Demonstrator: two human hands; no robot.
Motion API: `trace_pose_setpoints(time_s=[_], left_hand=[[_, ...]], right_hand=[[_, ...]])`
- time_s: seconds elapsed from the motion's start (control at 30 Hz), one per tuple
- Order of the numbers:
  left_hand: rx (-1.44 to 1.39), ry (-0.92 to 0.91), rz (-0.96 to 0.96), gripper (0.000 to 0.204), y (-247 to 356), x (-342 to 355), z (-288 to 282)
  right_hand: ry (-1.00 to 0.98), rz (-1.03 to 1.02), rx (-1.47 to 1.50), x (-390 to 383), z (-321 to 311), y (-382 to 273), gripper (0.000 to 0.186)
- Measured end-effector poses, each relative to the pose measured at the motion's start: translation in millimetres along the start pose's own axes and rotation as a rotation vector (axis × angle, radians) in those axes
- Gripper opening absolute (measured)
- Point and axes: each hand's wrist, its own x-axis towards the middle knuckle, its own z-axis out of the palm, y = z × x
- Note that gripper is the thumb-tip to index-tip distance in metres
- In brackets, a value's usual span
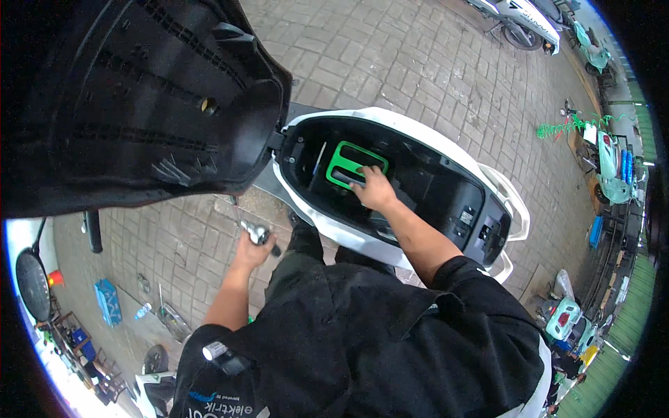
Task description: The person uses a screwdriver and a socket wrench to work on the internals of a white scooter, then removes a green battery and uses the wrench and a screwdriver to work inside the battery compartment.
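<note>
My left hand (254, 252) is closed around a silver air tool (256, 232) with a thin shaft, beside the near side of a white scooter (341, 237). The scooter's black under-seat compartment (432, 184) lies exposed in front of me. My right hand (377, 190) reaches down into it, its thumb and forefinger apart, touching a bright green frame (334, 159) with two dark openings. The fingers rest over the nearer opening; the tips of the other fingers are hidden. A thin, light-coloured rod (320, 159) leans in the compartment left of the frame.
The raised black seat (160, 97) fills the upper left. A white grab rail (517, 202) curves around the scooter's right end. Parked scooters (523, 24) stand farther off. A blue crate (107, 302) sits on the brick paving (348, 56) at lower left, with a coiled green hose (557, 130) at right.
</note>
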Motion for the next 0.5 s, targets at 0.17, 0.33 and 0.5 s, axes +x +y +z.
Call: trace_pose_setpoints(time_s=[0.17,0.33,0.5], left_hand=[[0.345,-0.101,-0.179,0.035,-31.4,-37.8,-46.7],[0.521,-0.26,-0.495,0.045,-82.7,-97.3,-64.9],[0.624,-0.461,-0.604,0.043,-140.5,-146.0,-61.7]], right_hand=[[-0.17,0.118,-0.256,66.8,44.4,16.0,0.068],[-0.417,0.228,-0.284,109.4,41.9,22.6,0.064],[-0.595,0.062,-0.465,118.5,50.1,36.1,0.069]])
